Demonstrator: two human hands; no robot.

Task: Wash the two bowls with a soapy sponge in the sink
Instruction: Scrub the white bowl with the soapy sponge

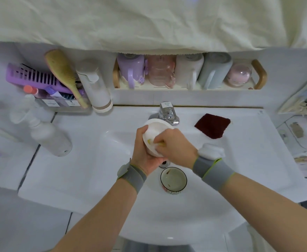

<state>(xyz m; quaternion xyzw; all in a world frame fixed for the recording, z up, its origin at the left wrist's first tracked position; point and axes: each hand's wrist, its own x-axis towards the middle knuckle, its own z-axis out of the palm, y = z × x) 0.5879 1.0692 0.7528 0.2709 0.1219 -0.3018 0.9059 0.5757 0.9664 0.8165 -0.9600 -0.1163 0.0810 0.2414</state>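
White bowl [155, 130] tilted, mouth toward person (sponge [160, 143] inside).

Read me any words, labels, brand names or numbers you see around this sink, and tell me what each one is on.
Nothing here can be read.
Blue-outlined sticker on top of the chrome faucet: too blurred.
Two white labels on the clear plastic organizer box left of the sink: dark marks, too small.
Small dark mark at the back right corner of the white ceramic sink: unreadable.
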